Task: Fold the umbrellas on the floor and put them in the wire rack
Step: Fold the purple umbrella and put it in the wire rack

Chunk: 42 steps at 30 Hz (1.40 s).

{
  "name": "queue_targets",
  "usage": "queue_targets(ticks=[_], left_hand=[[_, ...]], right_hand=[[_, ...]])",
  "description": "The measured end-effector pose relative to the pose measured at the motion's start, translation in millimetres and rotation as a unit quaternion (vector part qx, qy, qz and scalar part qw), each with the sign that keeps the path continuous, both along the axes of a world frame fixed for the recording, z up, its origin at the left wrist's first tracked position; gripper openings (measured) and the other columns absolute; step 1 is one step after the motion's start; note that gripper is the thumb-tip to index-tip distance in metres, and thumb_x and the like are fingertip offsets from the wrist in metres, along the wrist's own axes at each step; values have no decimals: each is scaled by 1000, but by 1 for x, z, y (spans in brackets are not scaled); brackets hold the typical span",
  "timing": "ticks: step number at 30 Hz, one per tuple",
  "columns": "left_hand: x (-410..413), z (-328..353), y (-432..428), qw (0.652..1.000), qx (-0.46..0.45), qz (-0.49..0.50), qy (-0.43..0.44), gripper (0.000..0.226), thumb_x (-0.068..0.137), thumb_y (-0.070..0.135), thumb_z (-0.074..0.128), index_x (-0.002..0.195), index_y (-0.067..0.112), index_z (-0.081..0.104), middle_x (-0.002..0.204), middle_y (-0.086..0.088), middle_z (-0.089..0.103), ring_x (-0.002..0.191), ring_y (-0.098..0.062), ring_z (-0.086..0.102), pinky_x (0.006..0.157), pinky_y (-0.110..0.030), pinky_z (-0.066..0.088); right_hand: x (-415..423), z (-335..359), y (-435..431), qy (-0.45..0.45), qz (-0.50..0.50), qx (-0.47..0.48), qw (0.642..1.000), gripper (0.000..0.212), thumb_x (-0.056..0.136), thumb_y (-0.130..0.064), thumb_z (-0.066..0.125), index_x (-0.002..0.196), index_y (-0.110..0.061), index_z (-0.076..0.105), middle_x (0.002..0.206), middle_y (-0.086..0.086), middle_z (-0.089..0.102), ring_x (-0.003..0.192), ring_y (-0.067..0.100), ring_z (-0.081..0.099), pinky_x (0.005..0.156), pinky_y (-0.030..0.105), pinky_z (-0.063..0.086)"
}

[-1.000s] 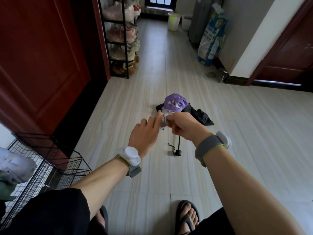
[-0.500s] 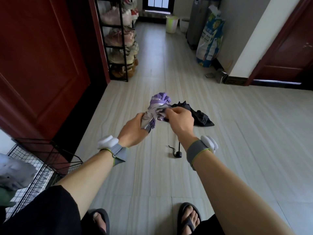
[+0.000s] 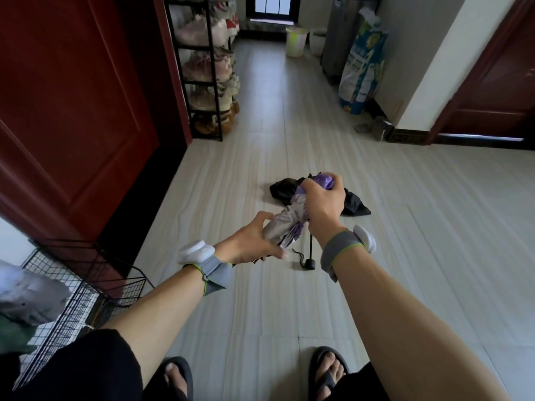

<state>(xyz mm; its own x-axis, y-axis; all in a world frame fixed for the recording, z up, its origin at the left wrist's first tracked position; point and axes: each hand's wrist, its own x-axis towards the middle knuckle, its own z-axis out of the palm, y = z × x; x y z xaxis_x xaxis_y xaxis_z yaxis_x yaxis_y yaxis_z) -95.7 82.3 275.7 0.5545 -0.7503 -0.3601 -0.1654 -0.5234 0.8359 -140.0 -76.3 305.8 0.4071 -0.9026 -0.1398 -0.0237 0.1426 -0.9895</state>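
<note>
A folded purple and grey umbrella (image 3: 286, 224) is held in the air in front of me, slanting from lower left to upper right. My left hand (image 3: 249, 246) grips its lower end. My right hand (image 3: 322, 202) wraps round its upper, purple end. Behind them a black umbrella (image 3: 285, 189) lies collapsed on the floor, its thin shaft and round handle (image 3: 309, 263) pointing toward me. The black wire rack (image 3: 72, 287) stands at the lower left by the red door, with a grey bundle (image 3: 29, 299) lying in it.
A tall shoe shelf (image 3: 208, 76) stands against the left wall past the red door (image 3: 72, 111). A printed sack (image 3: 363, 68) and a pale bin (image 3: 296, 41) sit down the corridor. My sandalled feet (image 3: 327, 371) are at the bottom on the tiled floor.
My right hand slid up to the umbrella's purple end, and my left hand closed round its lower end. The umbrella turned from end-on to slanting, its cloth now wrapped tighter.
</note>
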Motion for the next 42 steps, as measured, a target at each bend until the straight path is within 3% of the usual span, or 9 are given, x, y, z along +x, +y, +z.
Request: queue_targets(ticks=[4, 9, 13, 23, 26, 30, 32, 34, 42], left_hand=[[23, 11, 22, 992, 111, -60, 0, 67, 83, 41, 80, 137, 28, 43, 109, -1, 69, 91, -16, 66, 74, -28, 45], [68, 1, 71, 976, 172, 77, -110, 70, 67, 79, 59, 115, 28, 64, 109, 4, 71, 108, -20, 62, 91, -31, 46], [84, -13, 98, 933, 289, 73, -199, 59, 92, 76, 39, 97, 25, 68, 99, 2, 70, 100, -25, 64, 79, -30, 44], [89, -15, 96, 816, 164, 196, -518, 39, 89, 64, 53, 84, 34, 78, 127, 4, 64, 136, -23, 40, 110, -44, 20], [96, -12, 104, 844, 123, 264, -451, 28, 87, 60, 63, 100, 36, 73, 130, 1, 60, 134, -27, 43, 108, -46, 28], [102, 5, 116, 897, -87, 409, -143, 28, 93, 42, 63, 97, 18, 75, 84, -4, 72, 71, -16, 70, 73, -29, 57], [102, 9, 119, 890, -112, 440, -37, 38, 97, 40, 59, 76, 11, 72, 62, -8, 65, 39, -12, 60, 41, -19, 44], [103, 5, 120, 886, -114, 448, 26, 43, 99, 38, 53, 69, 10, 66, 55, -8, 59, 30, -12, 47, 34, -16, 28], [102, 12, 123, 908, 48, 396, -128, 40, 89, 29, 43, 64, 12, 68, 61, -8, 69, 53, -30, 52, 55, -32, 42]], right_hand=[[-8, -2, -24, 20, -71, -25, 997, 20, 81, -10, 65, 91, -24, 54, 80, -4, 57, 72, 19, 55, 62, 28, 47], [-34, -17, -51, 73, -151, 11, 986, 19, 85, -14, 58, 100, -21, 50, 76, -3, 51, 66, 19, 50, 64, 32, 43], [-44, -23, -63, 68, -194, 84, 975, 20, 90, -14, 53, 106, -18, 42, 80, -2, 44, 64, 14, 45, 68, 30, 42], [-53, -36, -71, 122, -198, 140, 962, 33, 94, -16, 49, 126, -13, 46, 86, 3, 47, 89, 28, 52, 75, 33, 41], [-60, -41, -80, 155, -211, 144, 954, 39, 94, -19, 51, 131, -7, 50, 94, 7, 54, 89, 28, 53, 75, 34, 42], [-66, -43, -93, 153, -219, 148, 952, 15, 97, -19, 51, 112, -15, 51, 104, 5, 53, 89, 22, 51, 62, 30, 40], [-66, -43, -95, 153, -206, 139, 957, 26, 99, -17, 50, 124, -13, 54, 105, 5, 52, 92, 20, 51, 68, 29, 41], [-65, -42, -93, 142, -215, 134, 957, 29, 97, -16, 51, 125, -9, 54, 106, 7, 54, 93, 24, 54, 77, 31, 43], [-65, -39, -90, 119, -243, 142, 952, 7, 88, -17, 54, 92, -17, 48, 89, 4, 58, 88, 27, 63, 80, 37, 53]])
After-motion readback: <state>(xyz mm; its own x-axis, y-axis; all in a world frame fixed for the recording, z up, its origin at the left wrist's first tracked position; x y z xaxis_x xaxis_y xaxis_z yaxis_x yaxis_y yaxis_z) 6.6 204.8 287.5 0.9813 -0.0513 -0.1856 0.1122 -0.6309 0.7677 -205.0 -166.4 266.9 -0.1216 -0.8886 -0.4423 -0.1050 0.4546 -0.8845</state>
